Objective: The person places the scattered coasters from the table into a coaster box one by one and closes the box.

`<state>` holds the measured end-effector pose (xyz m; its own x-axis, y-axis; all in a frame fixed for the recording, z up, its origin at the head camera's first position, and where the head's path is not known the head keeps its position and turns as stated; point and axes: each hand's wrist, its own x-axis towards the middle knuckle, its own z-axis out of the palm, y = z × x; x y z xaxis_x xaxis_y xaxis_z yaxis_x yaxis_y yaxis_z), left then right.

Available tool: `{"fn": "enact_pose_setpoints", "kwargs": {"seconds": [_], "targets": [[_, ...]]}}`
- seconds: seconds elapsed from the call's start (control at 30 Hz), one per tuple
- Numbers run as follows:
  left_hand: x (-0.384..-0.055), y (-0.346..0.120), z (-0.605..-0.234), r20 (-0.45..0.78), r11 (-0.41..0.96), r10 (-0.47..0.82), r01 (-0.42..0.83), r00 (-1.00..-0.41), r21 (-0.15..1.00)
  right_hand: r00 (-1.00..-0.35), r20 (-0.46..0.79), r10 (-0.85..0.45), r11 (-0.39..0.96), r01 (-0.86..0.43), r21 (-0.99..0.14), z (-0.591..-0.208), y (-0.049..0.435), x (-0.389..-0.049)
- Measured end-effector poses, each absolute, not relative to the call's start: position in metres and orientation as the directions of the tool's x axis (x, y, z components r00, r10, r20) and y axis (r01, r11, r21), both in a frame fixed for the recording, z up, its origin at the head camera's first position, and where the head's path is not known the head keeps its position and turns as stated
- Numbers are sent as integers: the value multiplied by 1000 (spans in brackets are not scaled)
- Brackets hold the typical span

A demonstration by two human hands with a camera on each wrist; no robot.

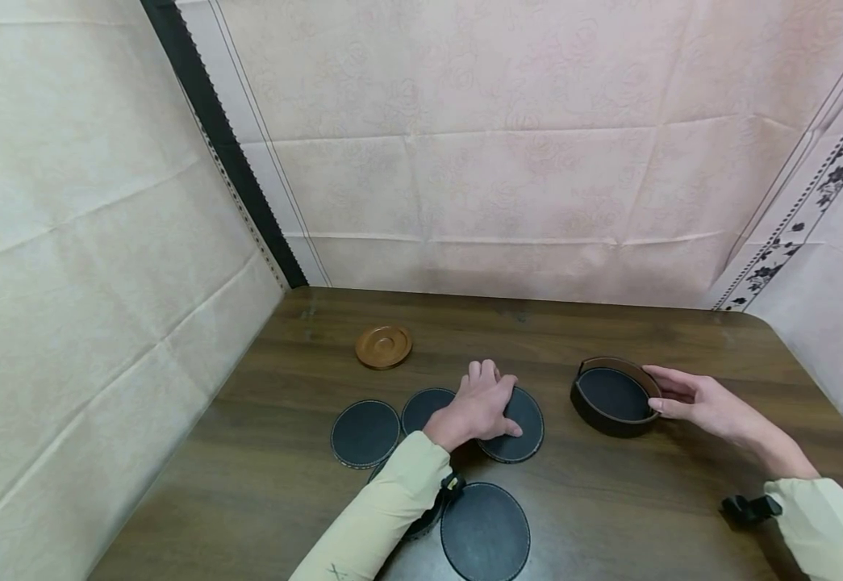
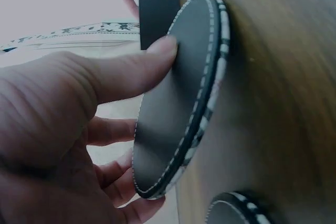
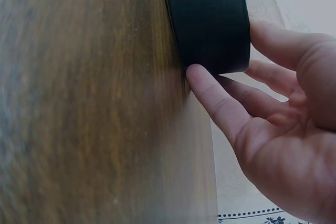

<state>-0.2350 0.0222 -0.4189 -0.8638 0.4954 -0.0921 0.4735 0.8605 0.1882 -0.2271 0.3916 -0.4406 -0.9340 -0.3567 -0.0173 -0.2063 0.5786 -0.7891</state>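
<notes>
My left hand [image 1: 468,413] grips a round black coaster [image 1: 526,428] with white edge stitching. In the left wrist view the thumb lies on the coaster's face [image 2: 176,103] and the fingers are at its far edge; it stands tilted against the tabletop. On the right, my right hand [image 1: 715,411] holds a round black coaster holder [image 1: 595,420] by its side, thumb near the rim. The right wrist view shows fingers against the holder's smooth outer wall [image 3: 210,24]. A dark round surface shows inside it; whether that is a coaster or the bottom I cannot tell.
More black coasters lie about the left arm: one at left [image 1: 365,434], one behind the hand [image 1: 424,403], one in front [image 1: 485,532]. The sleeve partly covers others. A brown wooden disc [image 1: 383,347] lies farther back. Cloth walls [image 1: 508,186] border the table.
</notes>
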Motion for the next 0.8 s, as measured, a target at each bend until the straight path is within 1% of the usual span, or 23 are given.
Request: {"fn": "enact_pose_setpoints", "kwargs": {"seconds": [0.3,0.5,0.6,0.8], "targets": [[-231,20,-399,-57,820,521,480,-852,311,-935,-27,-353,583,-197,-788,-441,392,-226],[-232,19,-385,-25,733,609,549,-793,402,-936,-31,-350,579,-190,-793,-442,392,-227],[-233,20,-379,-26,696,631,551,-775,460,-937,-35,-348,578,-185,-795,-442,392,-227],[-236,24,-372,-32,668,603,482,-797,567,-936,-33,-351,571,-186,-799,-442,392,-226]]}}
